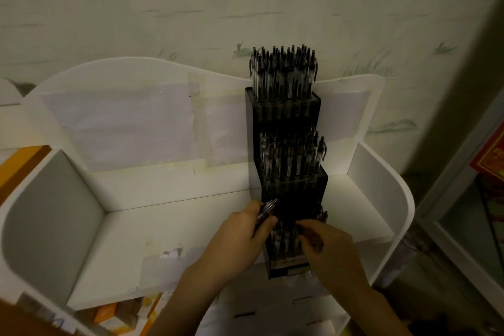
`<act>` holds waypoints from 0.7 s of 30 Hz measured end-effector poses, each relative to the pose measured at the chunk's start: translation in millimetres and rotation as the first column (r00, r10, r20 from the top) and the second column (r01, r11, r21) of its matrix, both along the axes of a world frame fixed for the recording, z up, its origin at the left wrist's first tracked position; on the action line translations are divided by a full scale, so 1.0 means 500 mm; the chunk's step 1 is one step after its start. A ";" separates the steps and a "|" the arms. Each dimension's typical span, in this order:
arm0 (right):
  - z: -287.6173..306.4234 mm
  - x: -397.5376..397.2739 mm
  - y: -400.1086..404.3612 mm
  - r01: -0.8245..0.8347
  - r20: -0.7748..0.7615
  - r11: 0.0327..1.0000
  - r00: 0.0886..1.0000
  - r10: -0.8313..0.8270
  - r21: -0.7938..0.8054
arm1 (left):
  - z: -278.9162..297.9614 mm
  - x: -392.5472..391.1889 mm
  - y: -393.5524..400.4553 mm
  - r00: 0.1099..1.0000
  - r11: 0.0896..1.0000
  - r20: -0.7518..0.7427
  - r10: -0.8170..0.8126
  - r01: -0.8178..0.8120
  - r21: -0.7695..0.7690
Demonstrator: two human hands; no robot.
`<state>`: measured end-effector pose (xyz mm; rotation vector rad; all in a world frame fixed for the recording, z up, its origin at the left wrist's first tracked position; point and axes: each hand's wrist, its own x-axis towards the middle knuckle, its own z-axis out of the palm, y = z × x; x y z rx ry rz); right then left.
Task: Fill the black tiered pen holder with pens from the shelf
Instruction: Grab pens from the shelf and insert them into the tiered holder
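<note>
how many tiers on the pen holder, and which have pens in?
3. Top tier against the shelf's back panel, packed with pens. Middle tier, also packed. Bottom tier, partly behind both hands, holds some pens; how full it is stays hidden.

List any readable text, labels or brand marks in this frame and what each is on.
None legible.
Pens in the black tiered pen holder: barrel labels too small and dark to read.
Label strip on the holder's lowest tier: blurred marks, unreadable.
Red box at right: gold pattern, no readable characters.
Orange boxes on the lower shelf: print too blurred to read.
</note>
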<state>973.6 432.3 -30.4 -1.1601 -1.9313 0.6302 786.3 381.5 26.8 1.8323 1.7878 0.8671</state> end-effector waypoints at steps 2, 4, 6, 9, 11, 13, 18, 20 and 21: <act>-0.002 0.002 0.001 0.002 -0.001 1.000 1.000 -0.002 -0.026 | 0.000 -0.001 -0.001 1.000 1.000 0.002 -0.005 0.005 0.000; 0.005 0.006 0.001 0.014 -0.012 1.000 1.000 -0.014 -0.028 | -0.001 -0.002 -0.002 1.000 1.000 0.011 -0.014 0.014 -0.004; 0.021 0.008 0.000 0.029 -0.033 1.000 0.999 -0.029 0.000 | -0.001 0.000 -0.003 0.999 0.999 0.026 -0.030 0.030 -0.012; 0.056 0.004 -0.010 0.023 -0.104 0.998 0.994 -0.017 0.058 | 0.001 0.006 -0.004 0.997 0.998 0.055 -0.059 0.061 -0.034; 0.080 -0.003 -0.020 -0.015 -0.180 1.000 0.983 0.020 0.027 | 0.006 0.014 -0.005 0.994 0.995 0.068 -0.082 0.085 -0.045; 0.099 -0.012 -0.027 -0.063 -0.244 0.997 0.968 0.049 -0.049 | 0.012 0.023 -0.005 0.992 0.993 0.066 -0.109 0.112 -0.048; 0.118 -0.027 -0.028 -0.091 -0.307 0.973 0.951 0.021 -0.214 | 0.022 0.040 -0.007 0.987 0.986 0.041 -0.153 0.155 -0.064; 0.119 -0.028 -0.025 -0.093 -0.321 0.965 0.947 0.010 -0.244 | 0.022 0.043 -0.007 0.988 0.986 0.031 -0.153 0.154 -0.062; 0.120 -0.028 -0.026 -0.095 -0.324 0.964 0.946 0.009 -0.249 | 0.022 0.043 -0.006 0.988 0.987 0.025 -0.151 0.152 -0.058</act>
